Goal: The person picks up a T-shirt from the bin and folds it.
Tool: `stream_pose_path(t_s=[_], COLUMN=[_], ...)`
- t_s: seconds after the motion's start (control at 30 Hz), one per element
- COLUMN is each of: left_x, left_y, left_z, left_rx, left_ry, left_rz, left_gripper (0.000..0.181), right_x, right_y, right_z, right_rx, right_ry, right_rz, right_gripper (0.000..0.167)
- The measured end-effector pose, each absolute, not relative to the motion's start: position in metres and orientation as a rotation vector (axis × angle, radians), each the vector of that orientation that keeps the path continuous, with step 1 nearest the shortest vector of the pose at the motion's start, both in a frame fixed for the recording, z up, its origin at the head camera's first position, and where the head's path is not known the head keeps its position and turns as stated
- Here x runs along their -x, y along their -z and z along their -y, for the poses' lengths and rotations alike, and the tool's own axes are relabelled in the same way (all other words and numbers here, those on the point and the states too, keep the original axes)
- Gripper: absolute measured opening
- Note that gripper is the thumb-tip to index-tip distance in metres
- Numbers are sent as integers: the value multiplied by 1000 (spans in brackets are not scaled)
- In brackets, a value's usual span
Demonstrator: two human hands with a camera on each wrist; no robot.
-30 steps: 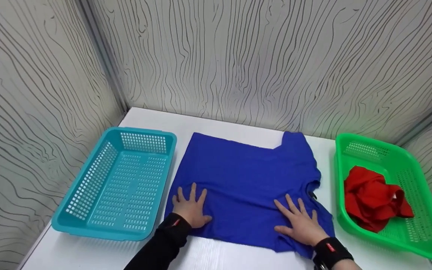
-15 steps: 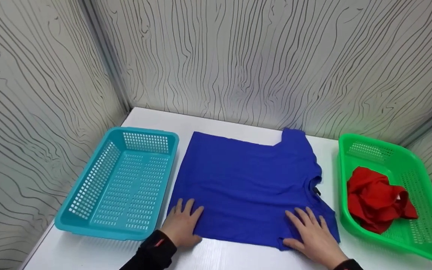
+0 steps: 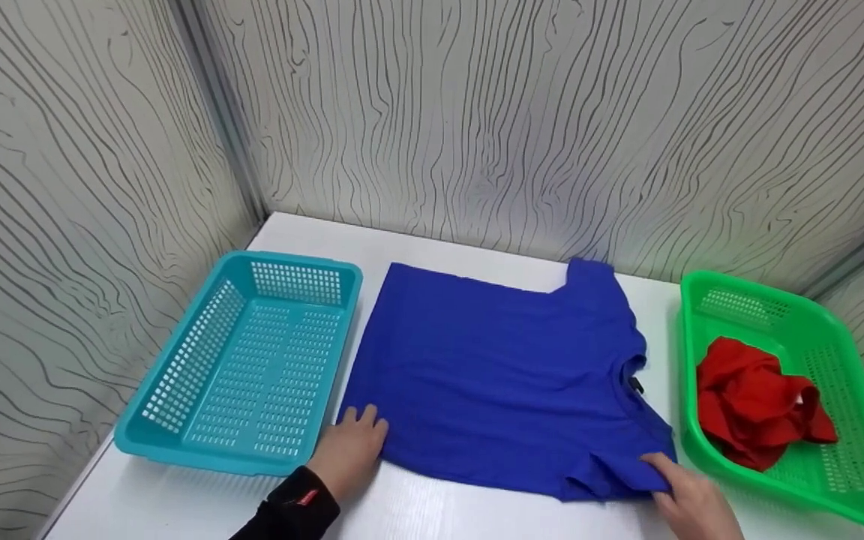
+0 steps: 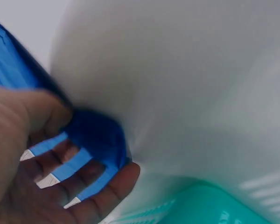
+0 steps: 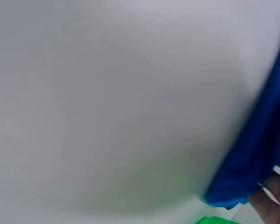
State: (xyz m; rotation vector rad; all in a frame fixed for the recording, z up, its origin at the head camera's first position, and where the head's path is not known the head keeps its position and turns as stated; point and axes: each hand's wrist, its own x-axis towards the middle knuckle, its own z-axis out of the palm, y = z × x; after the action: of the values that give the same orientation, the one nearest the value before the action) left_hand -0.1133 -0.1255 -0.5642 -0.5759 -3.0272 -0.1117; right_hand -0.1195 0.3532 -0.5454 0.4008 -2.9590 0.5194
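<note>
Shirt (image 3: 496, 367) mostly flat on tbl (image 3: 432, 517), long axis approx 9-to-3, hem (image 3: 373, 345) at 9. L hand (image 3: 349, 454) pinches hem corner, 7 o'clock; R hand (image 3: 694, 502) pinches sleeve (image 3: 627, 476), 5 o'clock. Bulk's at 1 from L, 10 from R; both touching.

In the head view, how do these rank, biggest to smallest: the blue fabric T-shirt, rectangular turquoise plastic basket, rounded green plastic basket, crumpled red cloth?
1. Blue fabric T-shirt
2. Turquoise basket and green basket: too alike to rank
3. Crumpled red cloth
</note>
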Motion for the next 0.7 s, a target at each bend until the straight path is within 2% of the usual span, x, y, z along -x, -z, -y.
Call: stream_pose_path(t_s=[0.2,0.3,0.37,0.47,0.6,0.7], left_x=[116,117,115,112,108,106], left_y=[559,553,548,542,535,529], left_z=[121,120,120,121,121,122], left_rx=[459,450,473,526,576,564], left_ry=[193,211,180,108,53,69], left_rz=[2881,2840,2834,2831,2849,2861], left_gripper=[29,36,40,43,34,26], right_x=[117,112,109,109,117,124], right_y=[511,494,485,478,478,480], right_z=[-365,-372,-377,-390,-416,-428], right_rx=[-54,-20,-118,-416,-893,-1006], right_ry=[-1106,-1257,-1297,-1366,-1754,-1956], right_rz=[2708,2615,2611,2698,2851,2944], right_gripper=[19,19,18,23,38,42])
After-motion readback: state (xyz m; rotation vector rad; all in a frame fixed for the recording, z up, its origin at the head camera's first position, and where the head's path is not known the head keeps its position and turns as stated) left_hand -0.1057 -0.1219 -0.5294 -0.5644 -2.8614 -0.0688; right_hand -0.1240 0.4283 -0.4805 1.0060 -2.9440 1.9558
